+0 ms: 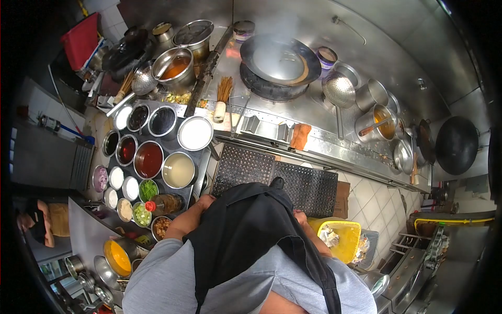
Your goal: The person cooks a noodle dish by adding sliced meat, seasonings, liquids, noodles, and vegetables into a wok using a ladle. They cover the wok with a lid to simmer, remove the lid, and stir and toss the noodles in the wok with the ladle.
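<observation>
My left hand [206, 202] is low at my left side, against the edge of the black apron [240, 225] I wear. On the other side my right hand [299, 216] is partly covered by the apron. The fingers of both hands are mostly hidden, so whether they grip the cloth does not show. Close to my left forearm stand a bottle with a red cap [166, 203] and a bowl of browned chunks [161, 227]. A yellow bin [345, 228] is near my right hand. Ahead, a steaming wok [281, 58] sits on the burner.
Pots of sauces, including a red one [148, 159] and a pale one [178, 170], crowd the left counter. A perforated ladle [339, 90] and a bamboo brush [224, 97] lie by the stove. Black mats [242, 168] cover the floor. Another person [44, 222] stands far left.
</observation>
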`<act>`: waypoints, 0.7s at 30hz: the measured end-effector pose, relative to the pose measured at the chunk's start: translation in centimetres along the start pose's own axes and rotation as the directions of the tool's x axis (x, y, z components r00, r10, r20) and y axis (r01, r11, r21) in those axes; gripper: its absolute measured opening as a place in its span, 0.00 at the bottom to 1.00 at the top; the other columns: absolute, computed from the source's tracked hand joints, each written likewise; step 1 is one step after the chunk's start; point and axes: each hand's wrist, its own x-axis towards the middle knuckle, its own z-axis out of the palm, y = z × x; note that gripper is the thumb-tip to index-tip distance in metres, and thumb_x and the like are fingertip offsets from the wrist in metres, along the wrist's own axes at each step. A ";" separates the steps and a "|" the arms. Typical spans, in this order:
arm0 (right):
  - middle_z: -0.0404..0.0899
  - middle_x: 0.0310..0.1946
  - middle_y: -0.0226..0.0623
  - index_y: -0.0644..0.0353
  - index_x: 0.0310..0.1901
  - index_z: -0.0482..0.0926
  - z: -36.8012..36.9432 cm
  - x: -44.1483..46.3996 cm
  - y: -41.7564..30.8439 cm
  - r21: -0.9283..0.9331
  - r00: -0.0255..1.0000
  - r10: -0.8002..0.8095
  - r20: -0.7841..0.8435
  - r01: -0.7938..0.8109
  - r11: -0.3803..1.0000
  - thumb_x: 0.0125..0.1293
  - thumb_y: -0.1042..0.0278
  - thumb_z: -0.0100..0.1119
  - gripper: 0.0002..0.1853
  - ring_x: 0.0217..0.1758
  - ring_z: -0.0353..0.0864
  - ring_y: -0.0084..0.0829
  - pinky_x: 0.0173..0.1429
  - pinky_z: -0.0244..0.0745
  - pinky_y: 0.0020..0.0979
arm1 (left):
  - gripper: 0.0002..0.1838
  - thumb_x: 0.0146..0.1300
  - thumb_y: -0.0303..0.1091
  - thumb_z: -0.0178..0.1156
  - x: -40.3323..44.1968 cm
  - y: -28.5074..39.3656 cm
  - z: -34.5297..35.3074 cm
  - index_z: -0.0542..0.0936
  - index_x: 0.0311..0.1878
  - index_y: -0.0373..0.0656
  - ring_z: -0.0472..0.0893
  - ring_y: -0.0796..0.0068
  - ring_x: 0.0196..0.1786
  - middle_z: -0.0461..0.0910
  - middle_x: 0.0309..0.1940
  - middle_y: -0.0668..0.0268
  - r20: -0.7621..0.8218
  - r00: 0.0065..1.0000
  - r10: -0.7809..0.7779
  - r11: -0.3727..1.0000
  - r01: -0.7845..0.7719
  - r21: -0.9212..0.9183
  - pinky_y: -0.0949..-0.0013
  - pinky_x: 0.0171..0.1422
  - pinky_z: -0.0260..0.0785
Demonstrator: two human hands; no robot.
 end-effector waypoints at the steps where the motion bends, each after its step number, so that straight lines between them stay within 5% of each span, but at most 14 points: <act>1: 0.82 0.31 0.28 0.52 0.49 0.79 0.0 -0.4 -0.4 0.012 1.000 0.014 0.002 -0.014 1.000 0.69 0.64 0.56 0.09 0.25 0.79 0.24 0.23 0.77 0.31 | 0.31 0.57 0.64 0.55 0.1 -0.1 0.2 0.83 0.57 0.55 0.80 0.68 0.62 0.81 0.60 0.65 0.001 0.999 -0.037 0.997 0.037 -0.071 0.70 0.68 0.69; 3: 0.82 0.31 0.28 0.52 0.49 0.78 0.1 0.7 0.5 0.053 0.999 0.037 0.029 -0.038 0.998 0.69 0.64 0.56 0.10 0.25 0.79 0.24 0.23 0.77 0.31 | 0.31 0.57 0.64 0.55 0.2 0.0 0.5 0.83 0.57 0.55 0.79 0.68 0.62 0.81 0.60 0.65 0.012 0.994 -0.109 0.971 0.109 -0.212 0.70 0.68 0.69; 5: 0.82 0.32 0.29 0.52 0.49 0.78 0.0 4.3 4.0 -0.017 0.988 -0.101 0.119 0.104 0.994 0.70 0.63 0.56 0.09 0.25 0.80 0.25 0.23 0.77 0.31 | 0.31 0.57 0.64 0.56 -0.3 0.4 0.2 0.83 0.57 0.54 0.80 0.68 0.62 0.82 0.59 0.65 -0.009 0.996 -0.086 0.981 0.083 -0.178 0.70 0.68 0.69; 10: 0.82 0.33 0.30 0.53 0.49 0.78 -0.3 0.3 0.3 -0.068 0.998 -0.048 0.044 0.050 0.996 0.70 0.63 0.55 0.09 0.27 0.81 0.26 0.25 0.78 0.33 | 0.31 0.57 0.63 0.59 -0.1 0.0 0.3 0.84 0.55 0.52 0.81 0.67 0.60 0.83 0.56 0.65 -0.039 0.999 -0.021 0.994 0.017 -0.109 0.71 0.66 0.70; 16: 0.83 0.35 0.34 0.53 0.50 0.77 -0.6 6.9 6.7 -0.173 0.919 -0.338 0.205 0.374 0.911 0.71 0.63 0.54 0.09 0.29 0.82 0.28 0.28 0.81 0.36 | 0.29 0.56 0.60 0.63 3.9 -4.3 3.3 0.86 0.51 0.48 0.82 0.69 0.58 0.85 0.54 0.63 -0.100 0.992 0.077 0.990 -0.088 -0.112 0.69 0.65 0.72; 18: 0.83 0.36 0.34 0.53 0.50 0.76 -0.6 6.9 6.6 -0.161 0.919 -0.335 0.208 0.370 0.915 0.71 0.63 0.54 0.10 0.29 0.82 0.29 0.28 0.81 0.36 | 0.27 0.56 0.59 0.64 4.3 -4.7 3.7 0.86 0.50 0.47 0.83 0.69 0.56 0.85 0.53 0.63 -0.139 0.971 0.193 0.980 -0.197 -0.011 0.68 0.64 0.73; 21: 0.82 0.35 0.35 0.53 0.51 0.76 -0.7 5.6 5.2 -0.092 0.947 -0.253 0.198 0.275 0.957 0.72 0.63 0.53 0.10 0.28 0.81 0.29 0.28 0.81 0.36 | 0.26 0.56 0.56 0.65 4.4 -5.0 3.9 0.87 0.48 0.45 0.84 0.67 0.55 0.86 0.51 0.61 -0.142 0.987 0.077 0.976 -0.103 -0.192 0.68 0.62 0.73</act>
